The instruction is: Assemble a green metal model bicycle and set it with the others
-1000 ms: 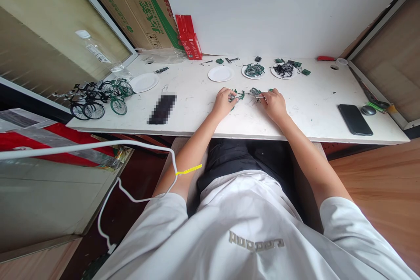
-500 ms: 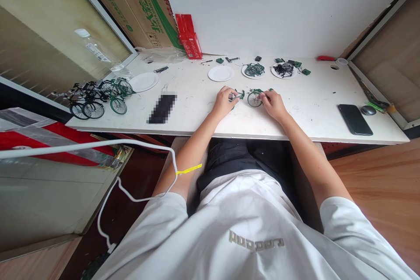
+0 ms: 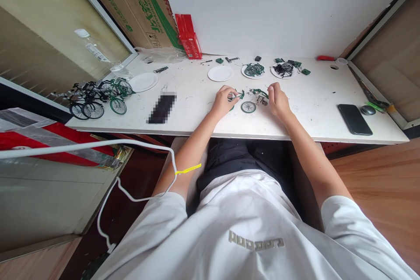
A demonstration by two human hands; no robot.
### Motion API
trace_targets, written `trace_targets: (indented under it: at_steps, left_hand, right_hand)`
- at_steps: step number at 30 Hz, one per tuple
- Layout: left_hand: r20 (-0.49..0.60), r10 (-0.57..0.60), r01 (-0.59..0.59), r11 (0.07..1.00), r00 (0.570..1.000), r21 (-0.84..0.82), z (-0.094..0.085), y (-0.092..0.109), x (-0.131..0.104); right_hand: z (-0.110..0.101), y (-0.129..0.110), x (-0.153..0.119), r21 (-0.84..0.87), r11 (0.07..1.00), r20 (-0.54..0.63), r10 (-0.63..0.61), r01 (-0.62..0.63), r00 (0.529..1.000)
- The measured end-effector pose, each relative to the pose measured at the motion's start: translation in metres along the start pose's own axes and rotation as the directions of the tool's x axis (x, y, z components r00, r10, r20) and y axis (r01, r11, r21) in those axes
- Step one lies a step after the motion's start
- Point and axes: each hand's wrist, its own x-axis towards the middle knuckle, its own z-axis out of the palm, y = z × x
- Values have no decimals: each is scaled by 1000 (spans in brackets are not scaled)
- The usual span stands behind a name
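My left hand [image 3: 224, 100] pinches a green model bicycle part [image 3: 240, 95], its fingers closed round one end. To the right, my right hand [image 3: 278, 99] has its fingertips pressed together just above the table; whatever they hold is too small to make out. Between my hands a small spoked wheel [image 3: 248, 107] lies flat on the table. Beside my right fingertips are a green frame piece [image 3: 259, 92] and small dark metal parts [image 3: 261, 101].
Assembled model bicycles [image 3: 93, 98] stand at the left. Behind my hands are a bare white plate [image 3: 211, 74], a plate of green parts [image 3: 254, 70] and one of black parts [image 3: 284, 70]. A phone [image 3: 355, 119] lies right.
My right hand has moved right and lifted slightly, away from the wheel. The wheel now lies flat, further left and nearer me. My left hand is nearly unmoved.
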Motion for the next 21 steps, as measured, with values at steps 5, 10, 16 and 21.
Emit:
trace_targets:
  at_steps: [5,10,16,21]
  left_hand:
    - [-48,1,-3,999,999,-40,-2,2,2]
    - [-121,-115,85,970,986,-228,3,2,2]
    - [-170,-146,103,965,974,-242,2,-5,4]
    - [-189,-114,66,968,975,-243,4,-10,5]
  right_hand:
    - [-25,34,19,-156,987,-91,11,-25,996]
    - [-45,77,26,-387,894,-112,195,-224,974]
    - [-41,93,25,-375,865,-29,349,-334,937]
    - [-47,72,27,-350,890,-82,280,-290,957]
